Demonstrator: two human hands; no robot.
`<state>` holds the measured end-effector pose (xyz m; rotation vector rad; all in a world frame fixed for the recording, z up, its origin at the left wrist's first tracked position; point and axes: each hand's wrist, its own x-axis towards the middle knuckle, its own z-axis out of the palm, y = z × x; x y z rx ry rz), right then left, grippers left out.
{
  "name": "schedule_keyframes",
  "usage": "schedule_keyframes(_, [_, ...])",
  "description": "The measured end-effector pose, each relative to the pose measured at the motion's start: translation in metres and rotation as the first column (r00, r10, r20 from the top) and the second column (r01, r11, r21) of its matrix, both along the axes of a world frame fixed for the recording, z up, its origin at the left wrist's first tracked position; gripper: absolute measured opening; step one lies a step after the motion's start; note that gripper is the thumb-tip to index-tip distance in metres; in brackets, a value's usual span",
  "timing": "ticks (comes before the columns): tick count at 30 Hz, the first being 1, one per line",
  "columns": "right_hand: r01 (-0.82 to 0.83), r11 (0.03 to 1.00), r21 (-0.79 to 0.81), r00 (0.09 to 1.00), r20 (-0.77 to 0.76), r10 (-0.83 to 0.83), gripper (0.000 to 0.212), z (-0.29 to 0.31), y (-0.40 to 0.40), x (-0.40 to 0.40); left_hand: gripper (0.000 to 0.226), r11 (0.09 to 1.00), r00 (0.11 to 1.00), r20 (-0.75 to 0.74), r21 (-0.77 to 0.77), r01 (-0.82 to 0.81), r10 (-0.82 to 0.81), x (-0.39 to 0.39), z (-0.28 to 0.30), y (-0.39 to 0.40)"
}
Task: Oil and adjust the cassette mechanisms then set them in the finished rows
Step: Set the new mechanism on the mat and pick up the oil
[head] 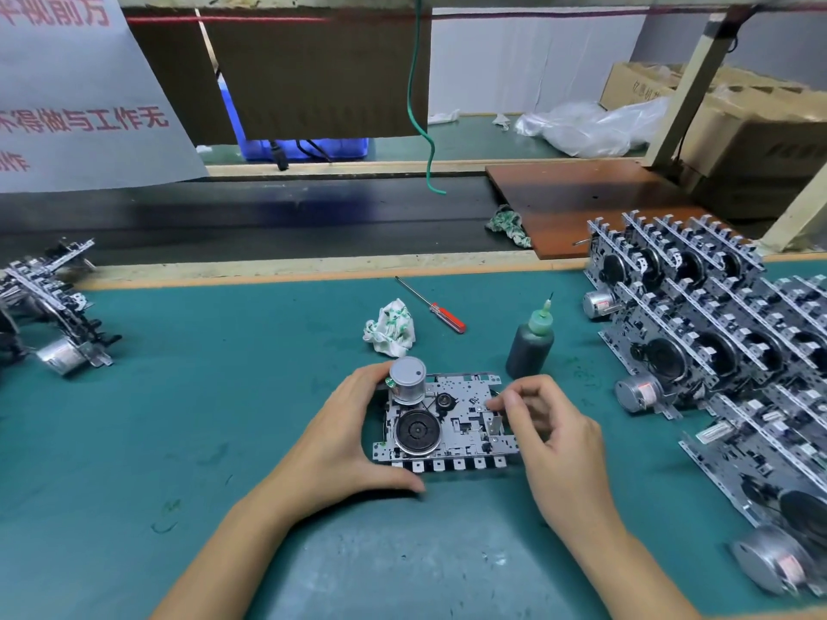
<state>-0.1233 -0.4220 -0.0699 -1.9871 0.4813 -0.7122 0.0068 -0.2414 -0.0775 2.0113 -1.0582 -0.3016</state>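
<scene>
At the lower centre of the frame, a flat silver stamped-metal cassette mechanism point(447, 422), fitted with a black flywheel and an upright grey cylindrical motor, is held between both hands on the teal-green tabletop point(223, 360). The left hand point(340, 445) is curved round the mechanism's left edge, the thumb stretched along its near side below the row of white key tabs and the fingers wrapped behind the motor, so that the chassis appears to be steadied against the mat while it is worked. The right hand point(550, 440) is held over the right end with its fingers curled and the fingertips brought together on a small part of the plate; a fine adjustment seems to be under way, though exactly what is pinched cannot be made out. Just beyond the mechanism, to the right of centre, a dark plastic oil bottle with a green needle-tipped cap point(530, 346) is stood upright within easy reach, presumably for the oiling step. A crumpled white-and-green rag point(390, 329) and a slim screwdriver with a red-and-clear handle point(432, 305) are laid just behind, probably for wiping and adjusting. Along the right edge, leaning rows of finished silver mechanisms point(716, 324) are stacked closely, where this unit is likely to be set. At the left edge, a looser heap of similar mechanisms point(49, 306) is piled, apparently awaiting treatment.
</scene>
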Motion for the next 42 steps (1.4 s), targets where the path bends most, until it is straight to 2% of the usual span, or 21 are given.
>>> schedule_keyframes(5, [-0.045,0.976,-0.214,0.999,0.005,0.048,0.012,0.009,0.003,-0.001,0.1,0.999,0.999,-0.024,-0.019,0.037,-0.038,0.0,-0.003,0.0])
schedule_keyframes(7, [-0.232,0.918,-0.323,0.973,-0.085,0.215,0.048,0.019,-0.001,0.003,0.105,0.997,0.997,-0.023,-0.028,0.07,-0.071,0.001,-0.005,0.0])
schedule_keyframes(9, [-0.428,0.83,-0.358,0.894,-0.299,0.332,0.093,0.031,-0.006,0.01,0.106,0.997,0.997,-0.01,-0.033,0.07,-0.071,0.001,-0.005,-0.001])
schedule_keyframes(12, [-0.632,0.633,-0.447,0.739,-0.594,0.318,0.131,0.036,-0.016,0.024,0.103,0.997,0.998,-0.013,-0.039,0.059,-0.06,0.001,-0.007,-0.001])
schedule_keyframes(16, [-0.721,0.493,-0.487,0.635,-0.749,0.19,0.122,0.042,-0.021,0.044,0.104,0.999,0.999,-0.009,-0.029,0.043,-0.043,0.002,-0.01,-0.001])
schedule_keyframes(19, [-0.705,0.382,-0.598,0.677,-0.728,0.109,0.092,0.048,-0.017,0.051,0.109,0.998,0.999,-0.007,-0.044,0.041,-0.041,0.001,-0.008,0.0])
schedule_keyframes(21, [-0.677,0.396,-0.621,0.712,-0.688,0.139,0.081,0.053,-0.019,0.05,0.116,0.994,0.99,-0.138,-0.11,-0.014,-0.001,0.0,-0.005,-0.001])
schedule_keyframes(23, [-0.644,0.624,-0.443,0.723,-0.619,0.306,0.079,0.057,-0.022,0.045,0.114,0.957,0.903,-0.43,-0.266,-0.117,-0.009,0.003,0.001,-0.002])
schedule_keyframes(24, [-0.643,0.736,-0.21,0.705,-0.537,0.463,0.078,0.058,-0.021,0.042,0.114,0.929,0.811,-0.58,-0.339,-0.149,-0.081,0.005,0.005,-0.002])
schedule_keyframes(25, [-0.664,0.742,0.093,0.663,-0.387,0.641,0.072,0.06,-0.017,0.037,0.115,0.923,0.705,-0.691,-0.359,-0.141,-0.162,0.005,0.009,-0.003])
schedule_keyframes(26, [-0.697,0.618,0.364,0.601,-0.173,0.78,0.065,0.061,-0.012,0.032,0.118,0.922,0.604,-0.765,-0.367,-0.121,-0.225,0.004,0.014,-0.003])
schedule_keyframes(28, [-0.686,0.334,0.646,0.541,0.146,0.828,0.075,0.052,0.003,0.027,0.125,0.896,0.36,-0.862,-0.424,-0.129,-0.356,0.0,0.016,-0.01])
schedule_keyframes(30, [-0.553,0.119,0.824,0.582,0.28,0.763,0.106,0.042,0.015,0.029,0.125,0.862,0.201,-0.872,-0.479,-0.165,-0.446,-0.004,0.023,-0.021])
schedule_keyframes(31, [-0.51,0.068,0.858,0.612,0.307,0.729,0.115,0.039,0.017,0.031,0.124,0.853,0.204,-0.863,-0.495,-0.166,-0.461,-0.007,0.028,-0.028])
schedule_keyframes(32, [-0.529,0.14,0.837,0.625,0.272,0.732,0.114,0.039,0.019,0.032,0.12,0.829,0.229,-0.844,-0.527,-0.186,-0.485,-0.009,0.03,-0.031])
schedule_keyframes(34, [-0.617,0.519,0.592,0.648,0.008,0.762,0.057,0.042,0.019,0.032,0.114,0.738,0.164,-0.758,-0.652,-0.174,-0.631,-0.007,0.027,-0.029])
schedule_keyframes(35, [-0.587,0.695,0.416,0.736,-0.084,0.672,0.029,0.041,0.016,0.032,0.114,0.712,0.119,-0.734,-0.678,-0.182,-0.669,-0.005,0.027,-0.025])
schedule_keyframes(37, [-0.334,0.941,0.048,0.934,-0.116,0.337,0.024,0.034,0.003,0.03,0.113,0.702,0.073,-0.733,-0.671,-0.237,-0.676,0.006,0.023,-0.016])
schedule_keyframes(38, [-0.157,0.981,-0.117,0.986,-0.075,0.149,0.025,0.03,-0.003,0.029,0.111,0.716,0.099,-0.757,-0.646,-0.265,-0.646,0.009,0.021,-0.014])
schedule_keyframes(40, [0.048,0.893,-0.448,0.985,-0.126,-0.116,0.02,0.024,-0.009,0.03,0.105,0.727,0.128,-0.794,-0.599,-0.336,-0.594,0.012,0.016,-0.016])
schedule_keyframes(42, [-0.012,0.783,-0.621,0.884,-0.373,-0.282,0.028,0.021,-0.005,0.03,0.099,0.744,0.116,-0.823,-0.554,-0.373,-0.556,0.011,0.015,-0.022])
